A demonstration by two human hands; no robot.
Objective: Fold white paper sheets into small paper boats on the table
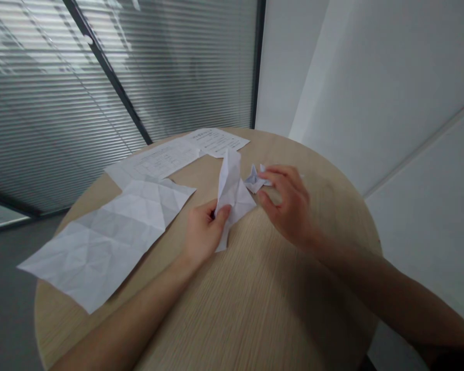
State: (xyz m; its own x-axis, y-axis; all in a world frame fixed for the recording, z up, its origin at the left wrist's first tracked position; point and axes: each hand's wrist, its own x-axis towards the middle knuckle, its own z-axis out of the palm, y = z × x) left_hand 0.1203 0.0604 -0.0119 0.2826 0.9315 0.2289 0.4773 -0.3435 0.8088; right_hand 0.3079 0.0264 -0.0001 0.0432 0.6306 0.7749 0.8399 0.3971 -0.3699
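My left hand (205,229) grips a folded sheet of white paper (232,186) between thumb and fingers, holding it above the table. The sheet has creases and pointed flaps, and its lower part hangs past the thumb. To the right, my right hand (288,203) has its thumb and curved fingers apart. Its fingertips are at a small folded paper piece (254,180) with raised points. Part of that piece is hidden behind the fingers, and I cannot tell whether they touch it.
A large creased white sheet (112,239) lies on the left of the round wooden table (232,309), reaching over its edge. Behind it are printed sheets (212,141). Blinds (185,67) stand at the back left, a white wall (390,93) at the right.
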